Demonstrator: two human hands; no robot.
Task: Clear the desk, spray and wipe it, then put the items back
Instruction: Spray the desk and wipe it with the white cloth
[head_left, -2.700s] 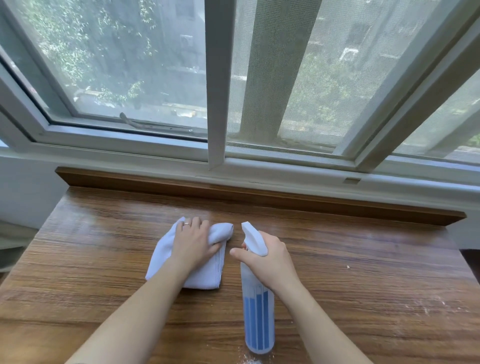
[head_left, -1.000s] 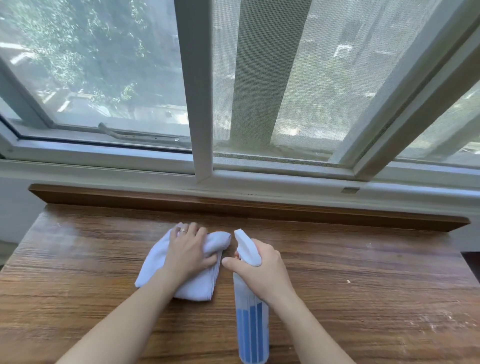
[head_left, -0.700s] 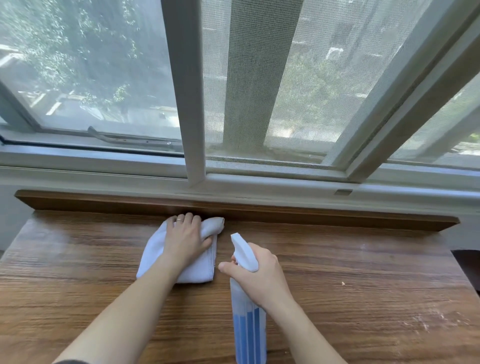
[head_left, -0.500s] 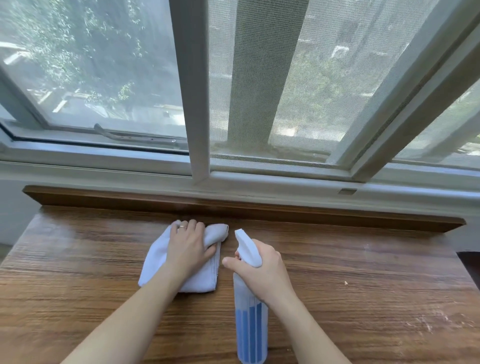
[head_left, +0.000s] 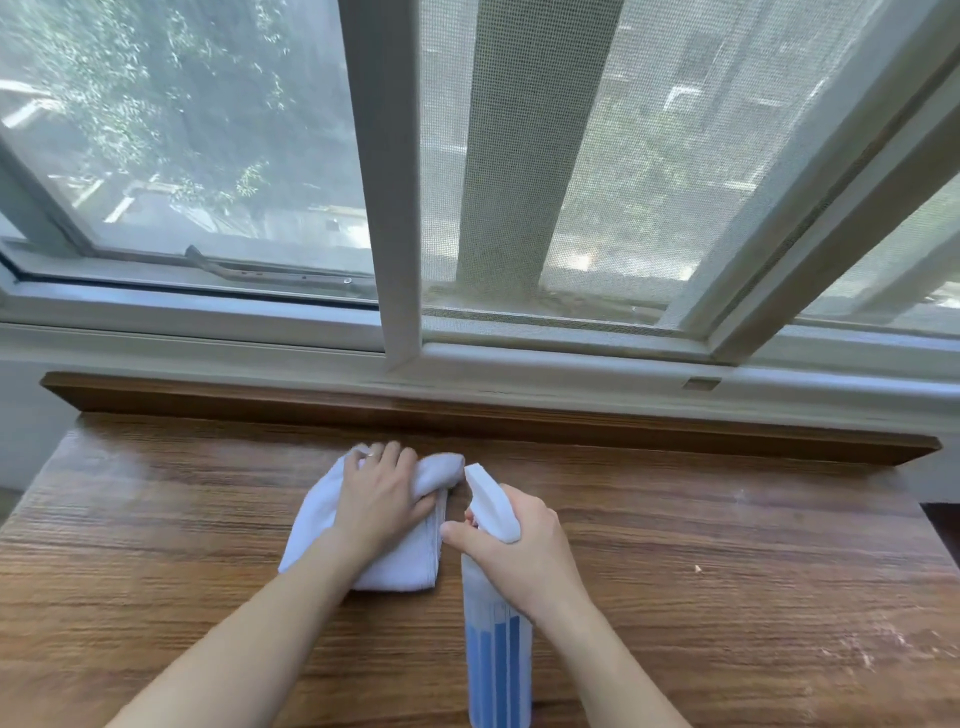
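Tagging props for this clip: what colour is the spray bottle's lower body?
Blue vertical stripes on the spray bottle, white head; head view.

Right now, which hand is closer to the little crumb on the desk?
Right. The right hand grips the spray bottle, left of the crumb. The left hand presses the white cloth, farther left.
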